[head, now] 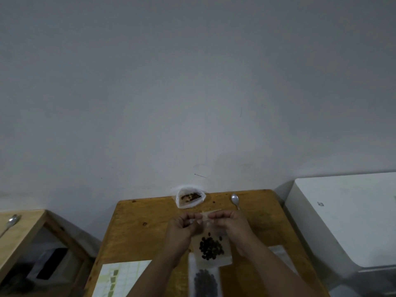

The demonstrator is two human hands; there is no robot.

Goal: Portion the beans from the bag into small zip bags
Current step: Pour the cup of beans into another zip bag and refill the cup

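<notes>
Wood, orange-brown and knotted, makes up the table [139,232] in the head view, and over its middle a small zip bag [215,259] is held up by its top edge. The left hand [182,230] pinches the top strip from the left with its fingers curled in. The right hand [233,226] pinches the same strip from the right, and its fingertips almost meet the left's at the middle of the mouth. The grip is therefore at the very top of the small zip bag. The beans [211,248] lie heaped in its lower half, well below the fingers and between the two wrists. Whether the seal is pressed together, or whether the bottom rests on the wood, cannot be told.

Beyond the small zip bag, at the far edge against the wall [192,93], sits the big bag [189,198], clear plastic with its mouth open and some brown beans inside. Beyond and to the right of the small zip bag lies a spoon [235,200], bowl pointing away. On the near side of the small zip bag, partly under its bottom edge, a second zip bag [204,281] lies flat, dark with beans and blurred. To the near left of the small zip bag lies a gridded sheet [122,279]. Far to its right stands a white cabinet [342,221]. Far to its left is a side table [27,224] with a second spoon [11,221] on it.
</notes>
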